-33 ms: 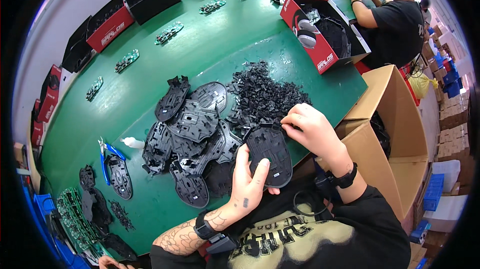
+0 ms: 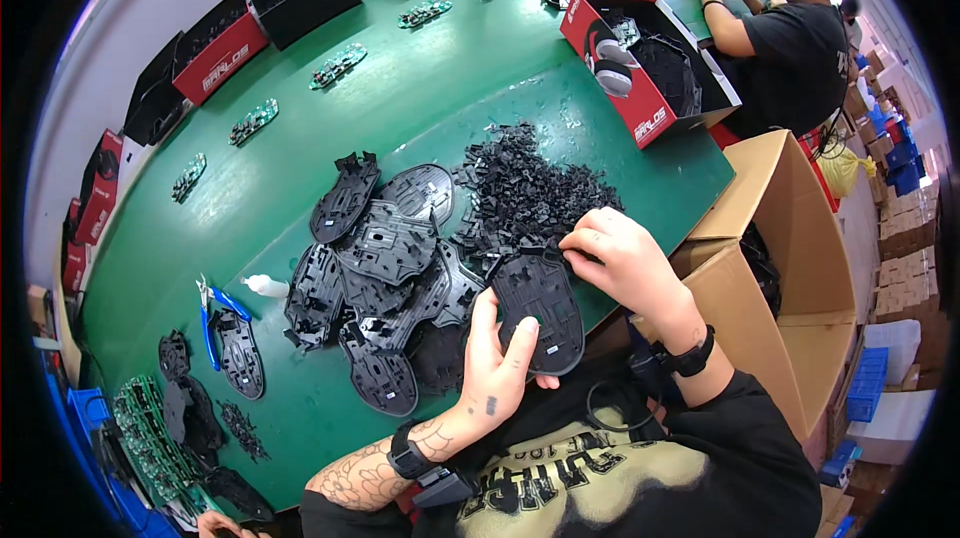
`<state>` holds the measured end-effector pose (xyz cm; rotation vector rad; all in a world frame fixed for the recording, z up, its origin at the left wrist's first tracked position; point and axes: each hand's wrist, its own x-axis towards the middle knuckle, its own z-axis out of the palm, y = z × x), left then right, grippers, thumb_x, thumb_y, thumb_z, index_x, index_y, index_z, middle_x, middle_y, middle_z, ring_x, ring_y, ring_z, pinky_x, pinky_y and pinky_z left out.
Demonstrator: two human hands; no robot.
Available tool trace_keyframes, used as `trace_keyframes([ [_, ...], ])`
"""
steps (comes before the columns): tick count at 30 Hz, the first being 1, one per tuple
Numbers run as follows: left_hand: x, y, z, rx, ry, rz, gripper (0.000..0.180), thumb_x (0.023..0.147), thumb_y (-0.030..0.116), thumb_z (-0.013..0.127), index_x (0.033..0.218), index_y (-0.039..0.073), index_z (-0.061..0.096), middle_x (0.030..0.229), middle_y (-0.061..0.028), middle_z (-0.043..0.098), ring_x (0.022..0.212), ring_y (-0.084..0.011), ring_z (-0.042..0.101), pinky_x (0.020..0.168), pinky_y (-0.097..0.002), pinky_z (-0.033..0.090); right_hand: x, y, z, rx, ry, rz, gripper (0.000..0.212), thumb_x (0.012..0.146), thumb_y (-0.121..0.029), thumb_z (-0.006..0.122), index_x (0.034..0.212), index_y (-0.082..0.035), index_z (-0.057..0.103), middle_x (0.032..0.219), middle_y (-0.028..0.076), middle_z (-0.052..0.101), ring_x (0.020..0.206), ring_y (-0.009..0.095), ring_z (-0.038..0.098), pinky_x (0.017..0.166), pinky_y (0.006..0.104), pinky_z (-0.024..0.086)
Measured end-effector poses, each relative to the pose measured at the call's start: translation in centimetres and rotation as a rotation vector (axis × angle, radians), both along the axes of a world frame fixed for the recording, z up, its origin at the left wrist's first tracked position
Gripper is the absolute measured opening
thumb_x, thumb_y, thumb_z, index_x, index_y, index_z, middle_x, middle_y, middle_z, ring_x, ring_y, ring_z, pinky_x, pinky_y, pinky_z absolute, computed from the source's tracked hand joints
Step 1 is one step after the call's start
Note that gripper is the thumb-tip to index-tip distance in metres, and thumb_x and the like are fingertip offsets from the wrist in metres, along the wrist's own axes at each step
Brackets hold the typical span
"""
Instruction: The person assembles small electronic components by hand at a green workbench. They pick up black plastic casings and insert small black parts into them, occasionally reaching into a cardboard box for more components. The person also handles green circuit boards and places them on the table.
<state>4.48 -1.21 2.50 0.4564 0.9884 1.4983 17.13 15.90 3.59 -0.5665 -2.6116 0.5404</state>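
The left hand (image 2: 498, 363) is holding a flat black plate (image 2: 540, 303) just below and right of the middle of the frame, and its thumb is lying over the front. The right hand (image 2: 620, 253) is bending its fingers close together near the plate's top right corner; I cannot tell if they are pinching anything. A heap of tiny black bits (image 2: 530, 183) is sitting above. More black plates (image 2: 385, 238) are lying left of the middle. Blue pliers (image 2: 211, 336) are resting at the left.
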Motion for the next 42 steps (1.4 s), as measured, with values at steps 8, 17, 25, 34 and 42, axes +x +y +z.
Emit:
trace_keyframes([
  [8, 0.0, -0.1, -0.1, 0.014, -0.005, 0.016, 0.041, 0.100, 0.015, 0.045, 0.133, 0.004, 0.024, 0.091, -0.0128, 0.063, 0.058, -0.0153, 0.063, 0.047, -0.0243, 0.052, -0.2, 0.2, 0.3, -0.147, 0.153, -0.010, 0.013, 0.075, -0.003, 0.070, 0.086, -0.003, 0.063, 0.087, 0.005, 0.063, 0.074, 0.016, 0.060, 0.066, 0.0292, 0.049],
  [17, -0.2, 0.2, 0.4, 0.054, -0.015, 0.005, 0.042, 0.100, 0.017, 0.044, 0.134, 0.002, 0.022, 0.095, -0.0153, 0.063, 0.062, -0.0178, 0.064, 0.050, -0.0257, 0.054, 1.1, 0.8, -1.4, -0.802, 0.392, -0.173, 0.009, 0.085, -0.003, 0.066, 0.094, -0.002, 0.065, 0.094, 0.002, 0.066, 0.069, 0.001, 0.050, 0.060, 0.0153, 0.040],
  [25, -0.2, 0.1, 0.1, 0.045, 0.015, 0.017, 0.042, 0.101, 0.017, 0.042, 0.134, 0.003, 0.022, 0.097, -0.0165, 0.062, 0.062, -0.0185, 0.065, 0.051, -0.0262, 0.054, 1.4, 1.4, -1.2, -1.521, 0.661, -0.124, 0.013, 0.090, -0.008, 0.063, 0.102, -0.003, 0.059, 0.095, 0.009, 0.065, 0.070, 0.005, 0.054, 0.054, 0.0164, 0.039],
  [34, -0.2, 0.2, 0.2, 0.061, -0.012, 0.004, 0.043, 0.101, 0.018, 0.042, 0.135, 0.004, 0.019, 0.101, -0.0176, 0.062, 0.067, -0.0210, 0.067, 0.054, -0.0261, 0.055, 2.5, 1.2, -1.2, -2.226, 0.795, -0.020, 0.021, 0.092, -0.010, 0.062, 0.112, -0.002, 0.059, 0.104, 0.008, 0.065, 0.092, 0.011, 0.063, 0.064, 0.0178, 0.050],
  [42, -0.1, 0.0, -0.4, 0.079, 0.066, 0.018, 0.050, 0.101, 0.022, 0.045, 0.138, 0.005, 0.017, 0.113, -0.0167, 0.057, 0.077, -0.0195, 0.067, 0.057, -0.0256, 0.056, 1.3, -1.4, 2.6, -1.249, 0.265, 0.001, 0.012, 0.081, -0.003, 0.070, 0.093, 0.000, 0.070, 0.123, 0.017, 0.060, 0.109, 0.021, 0.059, 0.090, 0.0319, 0.049],
])
